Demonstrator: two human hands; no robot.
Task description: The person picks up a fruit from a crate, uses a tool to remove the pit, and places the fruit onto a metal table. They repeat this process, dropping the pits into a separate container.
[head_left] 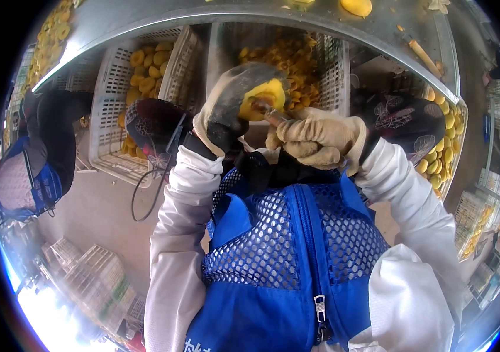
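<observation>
Near the upper centre of the frame, the gloved left hand (226, 102) is curling around a yellow fruit (272, 90), its brownish centre facing the right hand. To its right, the gloved right hand (320, 139) is closing its fingers around a hand tool (273, 116), whose far end is meeting the fruit's centre. White sleeves (182, 234) and a blue vest (250, 308) are filling the lower centre. Beyond the hands, a slatted crate (333, 70) at upper centre is holding orange-yellow pieces; another white crate (104, 82), upper left, is holding yellow fruits, as is a third crate (460, 154) at right. Along the top, a metal table (414, 23) is supporting a whole-looking yellow piece (356, 6) and a wooden-handled tool (424, 57). At far left, another person (56, 129) is appearing in dark and blue clothing; pale crates (94, 276) are standing at lower left.
</observation>
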